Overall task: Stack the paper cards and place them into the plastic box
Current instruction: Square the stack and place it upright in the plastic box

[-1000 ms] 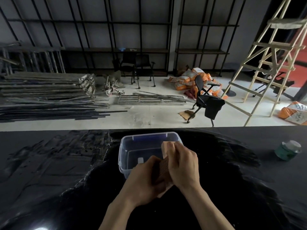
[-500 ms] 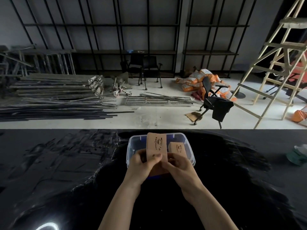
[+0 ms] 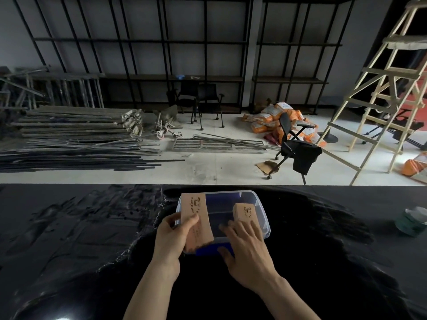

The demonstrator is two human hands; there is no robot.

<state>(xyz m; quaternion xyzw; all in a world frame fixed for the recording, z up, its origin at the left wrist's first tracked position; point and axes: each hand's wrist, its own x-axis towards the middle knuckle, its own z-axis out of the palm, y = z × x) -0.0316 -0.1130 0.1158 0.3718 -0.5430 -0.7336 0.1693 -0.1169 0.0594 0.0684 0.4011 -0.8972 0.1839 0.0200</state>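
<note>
A clear plastic box (image 3: 262, 212) with blue clips stands on the black table in front of me. My left hand (image 3: 172, 236) grips a stack of brown paper cards (image 3: 196, 218) with a printed logo, held over the box's left side. A second, smaller stack of the same brown cards (image 3: 245, 211) stands inside the box at its right. My right hand (image 3: 246, 244) rests with spread fingers on the box's near right rim, just below that second stack; whether it touches the cards is unclear.
The black glossy table (image 3: 92, 239) ends just beyond the box. A green-white roll or jar (image 3: 413, 221) sits at the table's far right. Beyond lie metal bars, office chairs, orange sacks and a wooden ladder on the floor.
The two hands have separated. The left hand carried its card stack to the box's left side, and the right hand lowered onto the box's right rim near the second stack.
</note>
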